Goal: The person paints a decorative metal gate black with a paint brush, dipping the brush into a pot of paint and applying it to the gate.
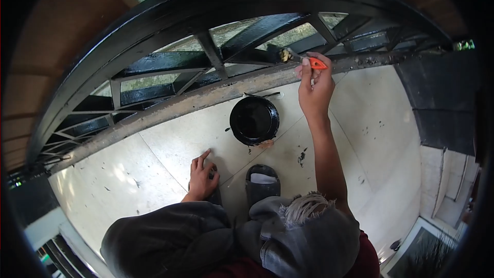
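Note:
My right hand [316, 82] is closed around the orange handle of a paintbrush [317, 64]. The brush's bristle end points left, right at the lower bars of a black-painted metal railing [211, 54]. Below and to the left of that hand, a round black paint container [254, 120] stands on the tiles, its inside dark and glossy. My left hand [202, 176] hangs near my left knee, lower left of the container, with its fingers apart and nothing in them.
Pale floor tiles [170, 146] carry scattered black paint spots. A rough ledge [154, 110] runs under the railing. My slippered foot [262, 184] is just below the container. Dark wall tiles [445, 103] stand at the right, above stacked pale tiles [432, 175].

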### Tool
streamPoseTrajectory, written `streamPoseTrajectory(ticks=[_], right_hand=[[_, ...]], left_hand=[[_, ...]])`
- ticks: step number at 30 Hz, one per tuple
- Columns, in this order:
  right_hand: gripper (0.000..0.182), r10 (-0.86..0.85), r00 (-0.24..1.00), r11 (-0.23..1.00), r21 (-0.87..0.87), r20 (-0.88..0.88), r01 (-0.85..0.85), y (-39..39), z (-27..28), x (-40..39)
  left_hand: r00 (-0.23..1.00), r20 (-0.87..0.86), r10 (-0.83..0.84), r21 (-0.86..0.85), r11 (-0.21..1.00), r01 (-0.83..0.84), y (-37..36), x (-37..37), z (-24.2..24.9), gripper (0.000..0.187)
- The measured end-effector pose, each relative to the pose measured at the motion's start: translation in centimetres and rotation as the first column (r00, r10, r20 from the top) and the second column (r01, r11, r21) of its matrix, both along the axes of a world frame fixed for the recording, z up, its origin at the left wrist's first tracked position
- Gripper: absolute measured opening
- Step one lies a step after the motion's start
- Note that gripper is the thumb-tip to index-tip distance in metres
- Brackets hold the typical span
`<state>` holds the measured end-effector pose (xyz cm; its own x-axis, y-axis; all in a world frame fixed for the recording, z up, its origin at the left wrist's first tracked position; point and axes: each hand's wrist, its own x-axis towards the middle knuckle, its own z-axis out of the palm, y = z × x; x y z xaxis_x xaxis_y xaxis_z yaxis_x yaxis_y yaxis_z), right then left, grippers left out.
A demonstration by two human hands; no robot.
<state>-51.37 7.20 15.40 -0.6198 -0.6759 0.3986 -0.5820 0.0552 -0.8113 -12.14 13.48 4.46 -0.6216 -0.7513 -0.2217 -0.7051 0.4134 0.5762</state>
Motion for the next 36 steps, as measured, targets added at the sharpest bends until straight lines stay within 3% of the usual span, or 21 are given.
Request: streamPoseTrajectory(ticks=[2, 3, 4, 7, 8, 10, 12, 14, 16, 18, 20, 24, 26, 28, 30, 32, 36], right_hand=[[0.023, 0.006, 0.987, 0.991, 0.135, -0.159, 0.016, -0.4, -0.3, 0.5], [0.023, 0.008, 0.988, 0.988, 0.154, -0.154, 0.016, -0.1, -0.4, 0.1], [0.023, 0.024, 0.985, 0.988, 0.156, -0.171, 0.003, 0.2, 0.4, -0.1], [0.024, -0.02, 0.86, 0.998, 0.035, -0.51, 0.044, 1.7, 3.9, 0.0], [0.024, -0.017, 0.854, 0.998, 0.037, -0.519, 0.042, 1.4, 4.0, -0.2], [0.026, 0.163, 0.735, 0.976, 0.219, -0.658, -0.02, 0.6, 4.1, -0.2], [0.027, 0.362, 0.713, 0.92, 0.355, -0.6, -0.168, 0.1, 4.0, 1.6], [0.026, 0.435, 0.557, 0.894, 0.411, -0.707, -0.177, -0.2, 5.6, 3.4], [0.026, 0.32, 0.476, 0.935, 0.355, -0.819, -0.017, -1.2, 7.5, 2.6], [0.022, 0.322, 0.474, 0.903, 0.416, -0.82, 0.106, -1.7, 6.8, 2.0], [0.016, 0.523, 0.363, 0.829, 0.558, -0.771, -0.008, -2.0, 4.7, 2.7], [0.012, 0.428, 0.359, 0.869, 0.487, -0.83, 0.091, -3.1, 7.4, 3.7], [0.016, 0.408, 0.343, 0.857, 0.484, -0.846, 0.175, -3.0, 5.6, 2.8], [0.017, 0.537, 0.321, 0.797, 0.594, -0.78, 0.11, -2.5, 5.0, 4.5], [0.017, 0.473, 0.312, 0.854, 0.516, -0.824, 0.067, -2.9, 6.0, 4.4], [0.017, 0.423, 0.265, 0.866, 0.473, -0.867, 0.165, -3.6, 6.4, 2.5], [0.014, 0.544, 0.319, 0.803, 0.592, -0.776, 0.072, -1.0, 6.3, 6.0]], left_hand=[[0.999, -0.021, 0.027, 0.019, 0.999, -0.026, -0.1, -0.1, 0.1, 0.018], [0.999, -0.027, 0.024, 0.026, 0.999, -0.023, 0.0, -0.1, 0.1, 0.018], [0.998, -0.043, 0.039, 0.029, 0.999, -0.038, 0.1, -0.1, -0.1, 0.018], [0.998, -0.053, 0.035, 0.04, 0.999, -0.033, -0.1, 0.4, -0.3, 0.019], [0.998, -0.05, 0.035, 0.04, 0.999, -0.033, -0.1, 0.4, -0.2, 0.018], [0.997, -0.063, 0.032, 0.052, 0.998, -0.029, 0.0, 0.5, -0.1, 0.018], [0.998, -0.062, 0.003, 0.055, 0.998, 0.0, -0.3, 0.7, 0.0, 0.02], [0.997, -0.083, -0.004, 0.046, 0.999, 0.008, -0.4, 0.8, -0.2, 0.02], [0.995, -0.094, -0.017, 0.041, 0.999, 0.021, -0.3, 1.1, -0.1, 0.02], [0.996, -0.093, -0.011, 0.053, 0.998, 0.016, -0.4, 1.1, 0.0, 0.02], [0.993, -0.121, 0.0, 0.079, 0.997, 0.01, -0.4, 1.4, 0.1, 0.019], [0.99, -0.138, 0.004, 0.103, 0.995, 0.01, -0.5, 1.4, 0.1, 0.019], [0.99, -0.144, 0.001, 0.111, 0.994, 0.015, -0.2, 1.5, 0.0, 0.019], [0.989, -0.15, -0.004, 0.1, 0.995, 0.02, -0.7, 1.5, -0.3, 0.019], [0.987, -0.158, -0.01, 0.105, 0.994, 0.027, -0.5, 1.5, -0.4, 0.019], [0.987, -0.16, -0.008, 0.116, 0.993, 0.027, -0.4, 1.5, -0.2, 0.019], [0.989, -0.151, -0.012, 0.121, 0.992, 0.03, -0.5, 1.4, -0.5, 0.019]])
